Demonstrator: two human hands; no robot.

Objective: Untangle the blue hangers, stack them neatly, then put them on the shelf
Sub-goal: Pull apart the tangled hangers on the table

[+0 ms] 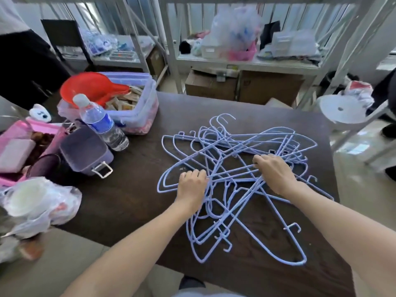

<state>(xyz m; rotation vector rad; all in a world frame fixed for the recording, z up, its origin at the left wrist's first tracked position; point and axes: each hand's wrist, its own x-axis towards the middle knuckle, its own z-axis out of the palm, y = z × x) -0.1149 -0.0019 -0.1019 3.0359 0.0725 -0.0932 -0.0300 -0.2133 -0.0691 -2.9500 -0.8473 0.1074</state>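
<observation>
A tangled heap of several light blue hangers (233, 151) lies on the dark wooden table (132, 196), spread from its middle to the right edge. My left hand (191, 186) rests on the left side of the heap with its fingers curled around hanger wires. Over the middle of the heap, my right hand (274, 172) has its fingers closed on other wires. Beyond the table stands a white metal shelf (246, 63) loaded with bags and bins.
On the table's left stand a water bottle (100, 123), a clear bin with a red scoop (137, 106), a purple box (85, 151), a pink basket (17, 146) and a plastic bag (36, 204). Cardboard boxes (214, 86) sit under the shelf. A white stool (340, 108) stands at right.
</observation>
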